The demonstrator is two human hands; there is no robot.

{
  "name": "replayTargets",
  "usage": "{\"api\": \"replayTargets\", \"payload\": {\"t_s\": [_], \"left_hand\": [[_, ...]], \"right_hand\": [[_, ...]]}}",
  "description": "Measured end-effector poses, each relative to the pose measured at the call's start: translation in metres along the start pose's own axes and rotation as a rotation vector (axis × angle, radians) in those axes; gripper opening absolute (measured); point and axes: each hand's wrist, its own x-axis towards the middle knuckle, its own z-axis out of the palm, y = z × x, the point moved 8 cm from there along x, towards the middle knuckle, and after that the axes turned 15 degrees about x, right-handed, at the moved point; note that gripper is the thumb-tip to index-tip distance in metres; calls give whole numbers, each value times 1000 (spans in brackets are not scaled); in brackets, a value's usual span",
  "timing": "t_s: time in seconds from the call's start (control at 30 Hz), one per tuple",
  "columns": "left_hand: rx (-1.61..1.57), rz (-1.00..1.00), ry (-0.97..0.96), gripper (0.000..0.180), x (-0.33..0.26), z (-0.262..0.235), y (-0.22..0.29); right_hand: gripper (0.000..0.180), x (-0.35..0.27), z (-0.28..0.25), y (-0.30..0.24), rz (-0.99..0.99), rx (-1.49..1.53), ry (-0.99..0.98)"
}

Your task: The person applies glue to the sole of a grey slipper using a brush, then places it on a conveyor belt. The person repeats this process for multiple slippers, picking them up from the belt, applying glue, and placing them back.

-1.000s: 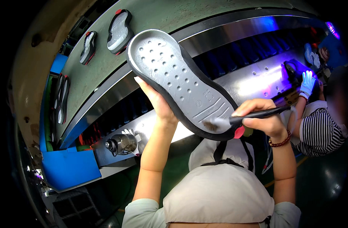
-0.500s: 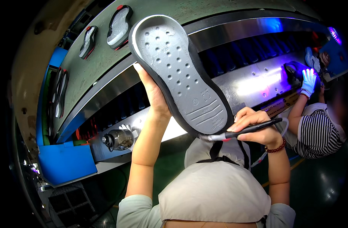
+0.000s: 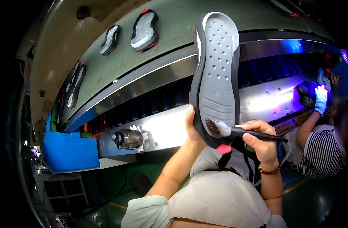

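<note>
A grey shoe sole (image 3: 219, 81) with a black rim is raised upright before me, its dimpled inner face showing. My left hand (image 3: 193, 127) grips it by the lower left edge, thumb on the rim and the other fingers hidden behind. My right hand (image 3: 262, 143) is closed around a black-handled brush (image 3: 253, 134) with a thin pale tube at its back end. The brush's dark bristles touch the inside of the sole's lower end, above a pink-red tip.
Several soles, including one grey sole (image 3: 145, 32), lie on the green belt (image 3: 124, 57) beyond a metal rail. A dark translucent bottle (image 3: 129, 139) sits on the metal ledge beside a blue box (image 3: 69, 152). At right, a co-worker's gloved hand (image 3: 320, 99) is under violet light.
The sole has shifted right and turned more upright. My left hand has moved to its lower edge. The brush has gone from the rim of the lower end onto the inner face.
</note>
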Motion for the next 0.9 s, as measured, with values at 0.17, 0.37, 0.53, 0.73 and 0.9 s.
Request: {"api": "replayTargets", "payload": {"t_s": [0.17, 0.37, 0.53, 0.73, 0.9], "left_hand": [[-108, -54, 44, 49, 14, -1, 9], [-207, -19, -32, 50, 17, 10, 17], [-78, -127, 32, 55, 16, 10, 15], [36, -2, -94, 73, 11, 25, 28], [-284, 9, -267, 63, 28, 17, 31]], "right_hand": [[18, -1, 28, -16, -242, -301, -368], [15, 2, 3, 2, -147, -191, -128], [17, 4, -5, 11, 16, 264, -83], [13, 8, 3, -12, -266, -160, -71], [17, 4, 33, -15, -276, -301, -328]]}}
